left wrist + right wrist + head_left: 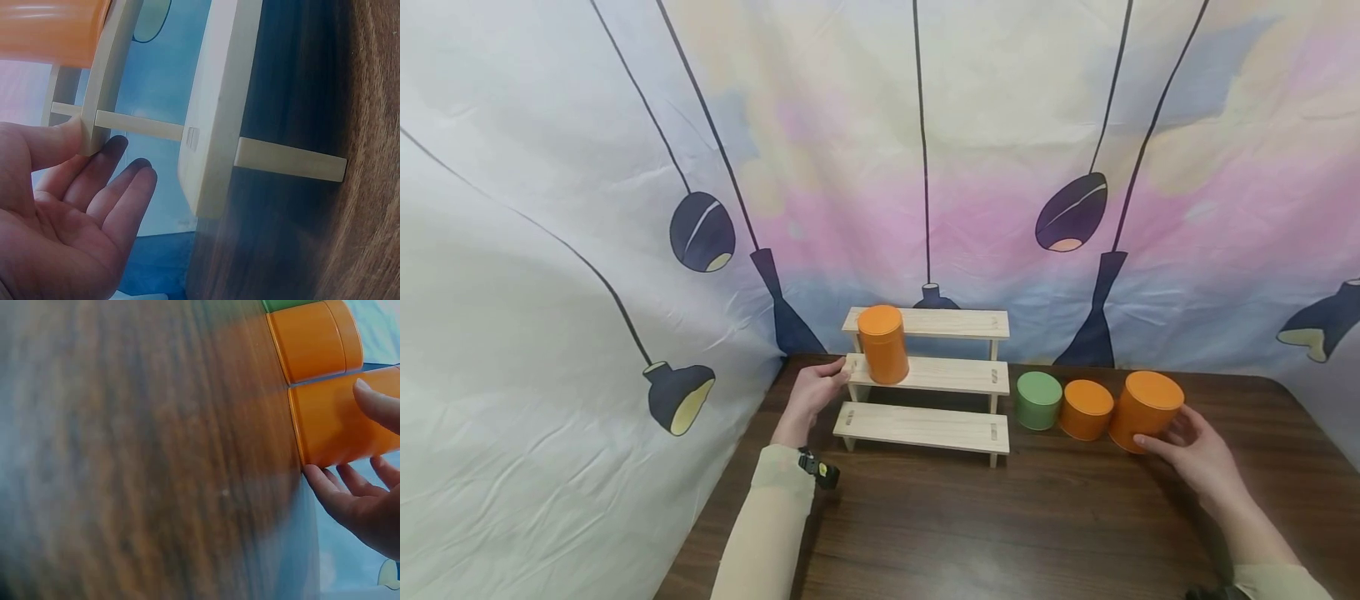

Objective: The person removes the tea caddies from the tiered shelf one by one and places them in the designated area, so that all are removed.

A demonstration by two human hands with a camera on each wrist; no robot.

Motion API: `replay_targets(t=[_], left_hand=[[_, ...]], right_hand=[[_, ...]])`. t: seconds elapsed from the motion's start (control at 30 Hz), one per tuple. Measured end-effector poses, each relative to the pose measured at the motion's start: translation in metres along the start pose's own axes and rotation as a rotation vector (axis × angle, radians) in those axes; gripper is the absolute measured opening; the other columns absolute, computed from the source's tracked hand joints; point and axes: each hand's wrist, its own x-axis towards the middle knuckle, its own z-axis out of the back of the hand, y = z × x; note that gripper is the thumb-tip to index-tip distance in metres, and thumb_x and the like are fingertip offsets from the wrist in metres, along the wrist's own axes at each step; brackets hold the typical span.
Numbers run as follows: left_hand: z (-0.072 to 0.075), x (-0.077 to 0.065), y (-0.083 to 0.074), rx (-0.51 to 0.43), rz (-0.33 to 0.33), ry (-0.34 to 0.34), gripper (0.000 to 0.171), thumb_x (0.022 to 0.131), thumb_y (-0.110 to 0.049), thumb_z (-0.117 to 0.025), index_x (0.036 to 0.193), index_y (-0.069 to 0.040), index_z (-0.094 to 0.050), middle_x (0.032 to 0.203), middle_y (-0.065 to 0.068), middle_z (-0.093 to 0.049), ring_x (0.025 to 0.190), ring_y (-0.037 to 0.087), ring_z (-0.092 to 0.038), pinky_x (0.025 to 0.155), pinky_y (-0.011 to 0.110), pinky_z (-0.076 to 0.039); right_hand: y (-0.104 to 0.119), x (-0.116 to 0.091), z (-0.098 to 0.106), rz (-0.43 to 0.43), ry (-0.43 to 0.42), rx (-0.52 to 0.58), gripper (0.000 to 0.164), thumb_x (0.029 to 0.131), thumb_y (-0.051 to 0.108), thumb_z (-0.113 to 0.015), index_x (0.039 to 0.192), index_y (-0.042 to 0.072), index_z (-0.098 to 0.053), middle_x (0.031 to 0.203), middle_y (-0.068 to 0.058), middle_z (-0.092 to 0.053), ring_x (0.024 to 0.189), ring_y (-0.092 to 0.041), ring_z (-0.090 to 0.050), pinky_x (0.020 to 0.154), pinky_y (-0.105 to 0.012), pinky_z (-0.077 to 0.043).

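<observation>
A three-tier wooden display stand [925,425] stands on the table, and a tall orange tin [883,346] is upright at the left of its middle tier. My left hand [815,390] pinches the left end of that tier; in the left wrist view the thumb [59,144] lies against the board with the fingers below. At the right, my right hand [1202,458] holds another large orange tin [1142,417] standing on the table, its thumb [378,406] on one side and fingers on the other. Beside that tin are a short orange tin [1086,412] and a short green tin [1038,404].
The dark wood-grain table [970,525] reaches back to a hanging cloth [985,167] printed with lamps. Pale cloth [550,292] also hangs along the left side. The short tins sit between the stand and the held tin.
</observation>
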Motion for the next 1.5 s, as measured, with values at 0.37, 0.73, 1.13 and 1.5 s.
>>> replay_targets(t=[0.37,0.73,1.13,1.5], left_hand=[[0.000,0.001,0.002,0.005,0.000,-0.002,0.047,0.103,-0.014,-0.072,0.148,-0.009,-0.064,0.150,0.018,-0.061,0.131,0.035,-0.065,0.111,0.050,-0.050],[0.000,0.000,0.004,-0.022,-0.008,0.005,0.046,0.104,-0.012,-0.070,0.149,-0.006,-0.062,0.153,0.019,-0.058,0.134,0.035,-0.063,0.111,0.050,-0.050],[-0.001,-0.001,0.003,-0.053,-0.017,0.010,0.047,0.104,-0.013,-0.072,0.149,-0.007,-0.062,0.151,0.019,-0.060,0.133,0.035,-0.063,0.111,0.050,-0.051],[-0.002,0.000,0.006,-0.070,-0.022,-0.002,0.045,0.104,-0.010,-0.071,0.148,-0.007,-0.062,0.151,0.019,-0.059,0.133,0.035,-0.063,0.109,0.049,-0.051]], right_hand=[[0.004,-0.007,0.004,-0.029,0.045,-0.004,0.120,0.099,0.042,-0.079,0.168,0.000,0.010,0.169,-0.040,-0.009,0.150,-0.063,-0.025,0.115,-0.075,-0.029],[0.012,-0.021,0.000,-0.029,-0.071,0.023,0.111,0.102,0.043,-0.074,0.170,0.002,0.004,0.171,-0.037,-0.010,0.151,-0.062,-0.022,0.114,-0.077,-0.030],[0.029,-0.037,-0.006,-0.048,-0.227,0.106,0.102,0.105,0.038,-0.070,0.173,0.013,0.002,0.177,-0.022,0.000,0.161,-0.048,-0.006,0.119,-0.075,-0.023],[0.060,-0.059,-0.026,0.000,-0.564,0.461,0.083,0.103,0.006,-0.067,0.169,0.036,-0.028,0.177,0.007,-0.015,0.160,-0.019,-0.022,0.126,-0.032,-0.029]])
